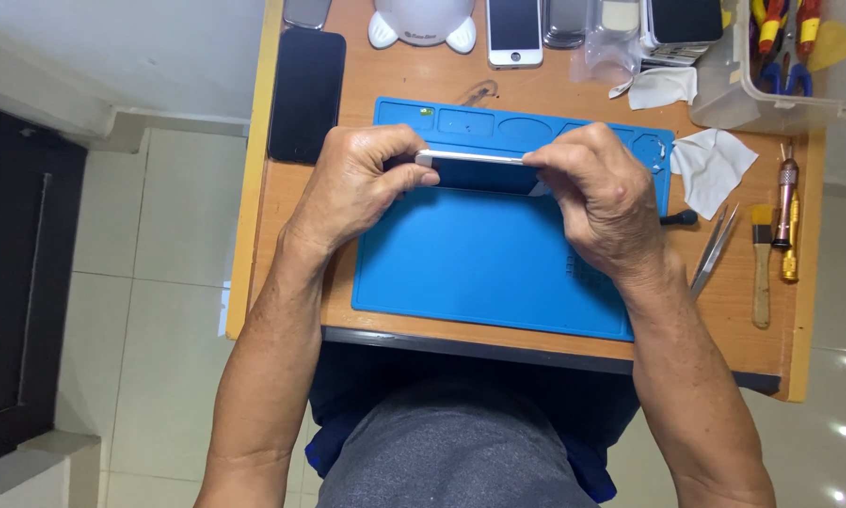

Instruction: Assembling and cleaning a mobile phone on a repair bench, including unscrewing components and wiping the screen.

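Both of my hands hold a slim phone [475, 166] on its edge above a blue work mat [479, 273]. My left hand [357, 183] grips its left end with fingers curled over the top. At the right end, my right hand [597, 198] pinches it. The phone shows a white rim and a dark face turned toward me. The mat lies on a small wooden table [282, 202].
A black phone [306, 92] lies at the table's left. Behind the mat stand a white lamp base [421, 23], a white phone [514, 31] and a clear bin of tools [771, 56]. Tweezers [715, 249], a brush [762, 259], a screwdriver [785, 202] and white wipes [710, 165] lie right.
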